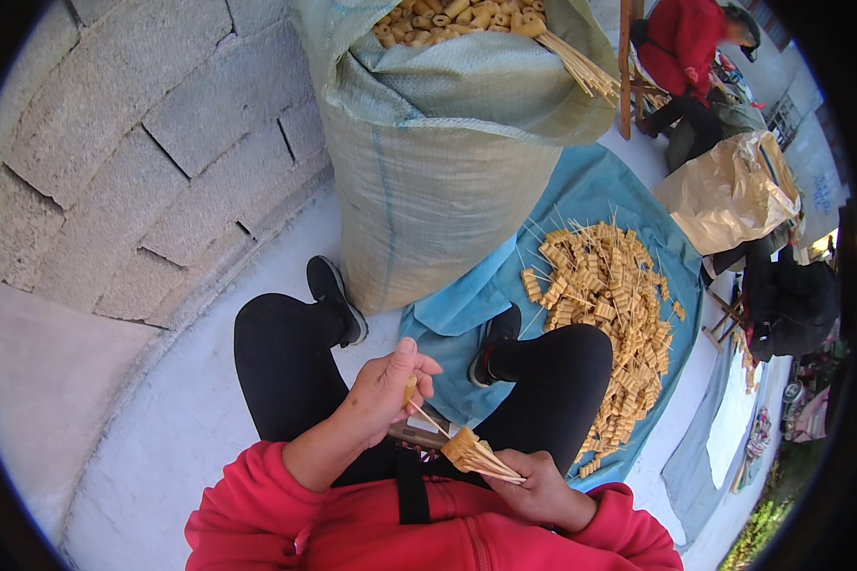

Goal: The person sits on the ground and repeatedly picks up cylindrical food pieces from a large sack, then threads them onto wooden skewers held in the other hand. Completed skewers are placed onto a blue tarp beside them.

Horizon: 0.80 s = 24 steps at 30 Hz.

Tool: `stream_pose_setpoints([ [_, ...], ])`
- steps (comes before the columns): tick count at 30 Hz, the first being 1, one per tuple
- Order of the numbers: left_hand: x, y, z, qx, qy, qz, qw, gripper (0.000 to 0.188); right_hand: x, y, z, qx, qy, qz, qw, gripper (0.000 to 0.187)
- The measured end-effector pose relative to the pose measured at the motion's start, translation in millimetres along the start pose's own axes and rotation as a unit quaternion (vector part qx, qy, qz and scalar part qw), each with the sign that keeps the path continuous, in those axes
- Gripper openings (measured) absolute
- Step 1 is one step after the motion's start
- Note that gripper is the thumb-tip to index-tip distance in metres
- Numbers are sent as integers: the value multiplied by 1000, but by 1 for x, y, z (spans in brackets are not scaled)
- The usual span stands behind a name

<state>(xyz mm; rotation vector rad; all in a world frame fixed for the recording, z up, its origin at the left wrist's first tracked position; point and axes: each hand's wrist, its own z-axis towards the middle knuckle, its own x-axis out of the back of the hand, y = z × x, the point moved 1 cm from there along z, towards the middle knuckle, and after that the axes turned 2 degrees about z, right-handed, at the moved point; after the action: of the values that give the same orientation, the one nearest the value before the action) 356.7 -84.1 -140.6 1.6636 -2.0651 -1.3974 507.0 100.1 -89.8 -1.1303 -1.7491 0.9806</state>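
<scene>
Over my lap, my left hand [383,383] is closed on a small tan tube-shaped piece [409,390]. One thin wooden skewer [430,419] runs from that piece down toward my right hand; whether its tip is inside the piece is hard to tell. My right hand [540,487] grips a bundle of wooden skewers [486,461], with a tan piece [462,447] at the bundle's upper end. To the right of my knee, a large pile of skewered tan pieces [628,333] lies on a blue cloth [681,262].
A tall woven sack [438,209] stands ahead of my feet, its top full of loose tan tube pieces [457,17] with a sheaf of skewers [581,67]. A block wall [162,143] rises at left. People in red [681,43] and black sit at right near a brown bag [733,195].
</scene>
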Motion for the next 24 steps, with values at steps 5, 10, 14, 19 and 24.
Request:
stream_pose_setpoints([
  [5,-2,-12,5,-84,45,178,979,51,-5,-1,-1,23,23,-45,998,22],
  [10,-12,-20,8,-218,95,346,908,43,-16,1,-1,19,51,-114,992,18],
  [14,-9,-12,6,-138,44,44,988,41,-11,3,-2,12,125,-38,991,15],
  [19,-6,-8,2,24,-37,-88,995,31,-10,2,-5,-32,155,38,987,10],
  [24,2,-4,1,32,-74,-52,995,26,-10,4,-10,-54,150,83,984,10],
])
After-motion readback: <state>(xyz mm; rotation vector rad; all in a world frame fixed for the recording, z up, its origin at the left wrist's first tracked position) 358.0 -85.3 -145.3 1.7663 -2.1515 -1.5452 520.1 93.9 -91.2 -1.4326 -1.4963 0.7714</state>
